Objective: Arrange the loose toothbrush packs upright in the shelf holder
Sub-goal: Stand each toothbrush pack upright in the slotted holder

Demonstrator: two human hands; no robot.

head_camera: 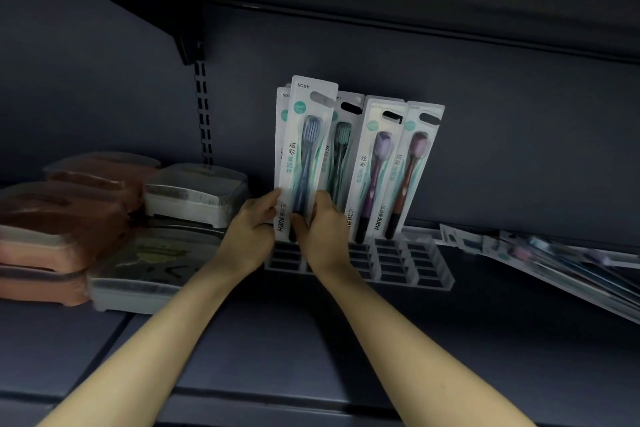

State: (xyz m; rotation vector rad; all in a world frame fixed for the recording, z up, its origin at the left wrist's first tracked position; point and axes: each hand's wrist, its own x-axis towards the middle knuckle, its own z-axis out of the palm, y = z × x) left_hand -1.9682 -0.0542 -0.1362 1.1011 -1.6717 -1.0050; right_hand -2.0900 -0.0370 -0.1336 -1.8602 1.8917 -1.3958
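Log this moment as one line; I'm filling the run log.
step: seating blue toothbrush pack in holder | left hand: grips pack | right hand: grips pack | loose packs: remain

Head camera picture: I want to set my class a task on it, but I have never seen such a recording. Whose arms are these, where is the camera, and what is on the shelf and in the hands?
There is no machine here. A person wears one camera on the head, so you look forward and down along their own two bare arms into a dark shop shelf. The left hand and right hand together hold a blue toothbrush pack upright over a clear slotted holder. Other packs already stand in it. More loose packs lie flat at the right. Lidded boxes are stacked at the left.
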